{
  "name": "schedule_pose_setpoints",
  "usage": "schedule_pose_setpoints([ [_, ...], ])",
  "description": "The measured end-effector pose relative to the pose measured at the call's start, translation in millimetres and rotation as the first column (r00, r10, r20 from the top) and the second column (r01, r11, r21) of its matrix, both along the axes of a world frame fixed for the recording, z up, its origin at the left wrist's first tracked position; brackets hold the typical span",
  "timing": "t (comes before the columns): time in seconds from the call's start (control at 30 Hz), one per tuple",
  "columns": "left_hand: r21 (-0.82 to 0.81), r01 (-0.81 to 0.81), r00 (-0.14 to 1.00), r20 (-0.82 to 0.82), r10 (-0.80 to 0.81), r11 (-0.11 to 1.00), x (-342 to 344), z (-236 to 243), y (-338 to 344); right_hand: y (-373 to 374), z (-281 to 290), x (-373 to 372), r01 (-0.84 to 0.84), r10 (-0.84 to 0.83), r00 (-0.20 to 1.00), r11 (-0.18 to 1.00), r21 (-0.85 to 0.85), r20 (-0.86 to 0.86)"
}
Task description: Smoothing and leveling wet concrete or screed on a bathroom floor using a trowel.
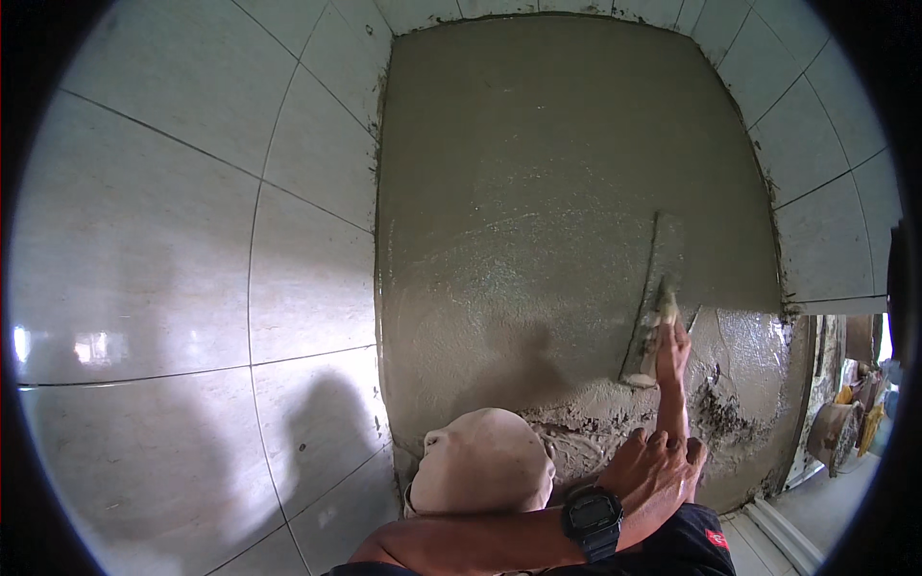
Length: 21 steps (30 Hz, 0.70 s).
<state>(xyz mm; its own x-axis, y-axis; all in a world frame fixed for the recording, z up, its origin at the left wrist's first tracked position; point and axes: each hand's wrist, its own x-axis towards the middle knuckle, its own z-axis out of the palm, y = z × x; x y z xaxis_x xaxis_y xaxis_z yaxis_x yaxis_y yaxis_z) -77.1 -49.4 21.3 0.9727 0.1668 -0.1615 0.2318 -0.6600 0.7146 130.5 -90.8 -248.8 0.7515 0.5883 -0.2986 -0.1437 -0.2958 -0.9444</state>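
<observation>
My right hand [672,350] grips the handle of a finishing trowel [661,259], a long flat blade smeared with grey mortar. Its blade lies on the wet mortar floor [567,144], which is smooth farther off and rougher near me. With a black watch [593,518] on its wrist, my left arm crosses the lower edge. My left hand [653,470] overlaps the right forearm near my dark clothing, its fingers curled downward; what they close on is hidden. Left of it sits a pale, rounded object [485,461] whose kind I cannot tell.
Pale tiled walls [182,240] border the mortar on the left, the far side and the right [826,211]. Lumpy, broken mortar [720,408] lies near my right arm. At the right, past a doorway edge [783,528], stands a dirty round container [836,432].
</observation>
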Motion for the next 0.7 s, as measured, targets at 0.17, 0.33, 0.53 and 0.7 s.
schedule_pose_setpoints([
  [0.17,0.053,-0.076,0.997,-0.009,0.077,0.996,-8.3,-0.3,-4.2,67.1,-18.0,10.4,-0.051,0.051,0.999,0.998,-0.041,-0.012],
  [0.33,0.097,-0.130,0.989,-0.056,0.136,0.987,-19.3,-1.1,-0.4,176.1,26.2,-85.2,-0.461,0.457,0.864,0.887,0.035,-0.211],
  [0.53,0.116,-0.151,0.989,0.020,0.150,0.982,-1.8,16.9,27.9,166.9,-40.8,-174.3,-0.920,0.945,0.327,0.322,0.223,-0.014],
  [0.7,0.062,-0.097,0.994,-0.042,0.100,0.993,8.0,25.7,39.8,95.1,-16.8,-245.4,-0.878,0.865,0.479,0.472,0.082,0.147],
])
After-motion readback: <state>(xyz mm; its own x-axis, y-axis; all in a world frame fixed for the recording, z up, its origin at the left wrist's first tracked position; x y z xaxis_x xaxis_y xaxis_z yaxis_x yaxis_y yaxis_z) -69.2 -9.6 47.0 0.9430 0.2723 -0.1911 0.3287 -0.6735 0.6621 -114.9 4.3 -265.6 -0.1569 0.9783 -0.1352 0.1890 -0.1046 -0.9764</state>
